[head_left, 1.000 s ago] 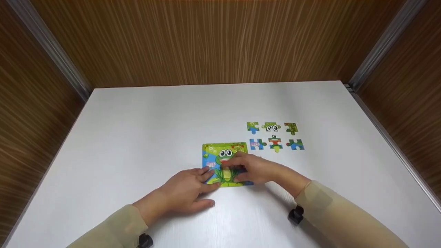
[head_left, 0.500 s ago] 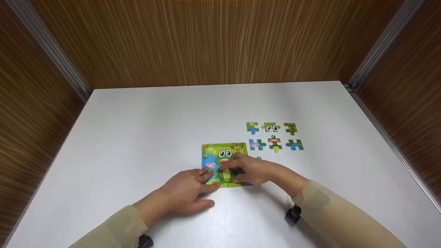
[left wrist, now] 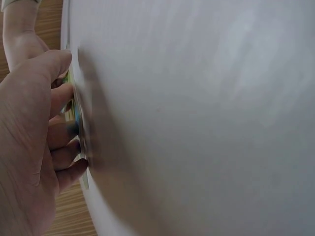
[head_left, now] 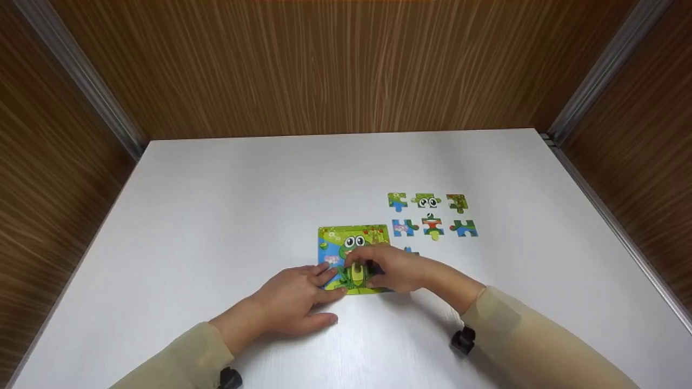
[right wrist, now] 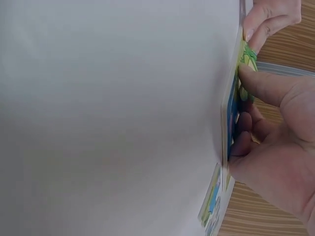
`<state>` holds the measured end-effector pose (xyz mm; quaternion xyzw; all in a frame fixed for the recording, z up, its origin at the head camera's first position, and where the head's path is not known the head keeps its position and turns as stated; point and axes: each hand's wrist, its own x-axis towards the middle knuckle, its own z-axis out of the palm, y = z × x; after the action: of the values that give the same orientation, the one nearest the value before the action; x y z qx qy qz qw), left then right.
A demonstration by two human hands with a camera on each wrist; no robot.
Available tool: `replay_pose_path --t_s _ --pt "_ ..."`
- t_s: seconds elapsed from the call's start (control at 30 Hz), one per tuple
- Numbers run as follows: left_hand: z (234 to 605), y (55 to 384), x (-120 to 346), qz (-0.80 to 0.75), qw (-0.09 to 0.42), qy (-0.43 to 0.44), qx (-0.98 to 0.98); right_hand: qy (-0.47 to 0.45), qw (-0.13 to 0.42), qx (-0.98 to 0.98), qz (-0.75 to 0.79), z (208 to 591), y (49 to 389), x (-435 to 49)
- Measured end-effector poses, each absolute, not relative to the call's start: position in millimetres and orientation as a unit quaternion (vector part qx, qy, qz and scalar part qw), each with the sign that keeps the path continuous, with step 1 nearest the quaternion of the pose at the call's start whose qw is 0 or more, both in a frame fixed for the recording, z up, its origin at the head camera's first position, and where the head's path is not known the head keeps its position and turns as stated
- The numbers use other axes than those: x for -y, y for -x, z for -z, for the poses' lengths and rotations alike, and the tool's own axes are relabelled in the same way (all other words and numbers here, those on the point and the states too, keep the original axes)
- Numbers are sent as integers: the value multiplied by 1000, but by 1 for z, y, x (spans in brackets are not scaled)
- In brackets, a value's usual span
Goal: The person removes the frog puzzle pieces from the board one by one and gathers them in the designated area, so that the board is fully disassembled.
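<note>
A frog jigsaw puzzle board point(head_left: 330, 237) lies flat on the white table. My left hand point(head_left: 294, 297) rests with extended fingers on the board's left and lower-left edge, its thumb on the table. Over the lower middle of the board, my right hand point(head_left: 397, 267) pinches a puzzle piece point(head_left: 357, 274) with the frog's yellow-green belly between thumb and index finger. In the right wrist view this puzzle piece point(right wrist: 249, 58) stands tilted up from the board. The right hand hides the board's right side.
Several loose puzzle pieces point(head_left: 432, 227) lie in two rows right of and beyond the board. Another blue puzzle piece point(head_left: 412, 252) shows partly behind the right hand. Wood-grain panels point(head_left: 346, 65) enclose the table's back and sides.
The frog-belly piece has tipped up out of the picture, its tab now showing between the right fingers. The right index finger has curled more. The left hand stays in place.
</note>
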<state>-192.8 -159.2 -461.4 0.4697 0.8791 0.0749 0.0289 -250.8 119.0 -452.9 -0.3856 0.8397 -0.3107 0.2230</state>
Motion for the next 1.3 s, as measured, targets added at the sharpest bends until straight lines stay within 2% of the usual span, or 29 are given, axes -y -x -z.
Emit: replay_pose_path --t_s 0.23,0.53,0.97,1.3 --pt "461 193 158 -76 33 -465 -881 394 174 -851 301 455 244 -122" --pt "460 193 156 -74 36 -463 -883 407 142 -859 277 453 242 -123" --pt "463 193 158 -85 36 -460 -883 387 132 -862 300 456 244 -122" --pt "461 192 157 -77 45 -456 -886 362 127 -858 341 443 243 -129"
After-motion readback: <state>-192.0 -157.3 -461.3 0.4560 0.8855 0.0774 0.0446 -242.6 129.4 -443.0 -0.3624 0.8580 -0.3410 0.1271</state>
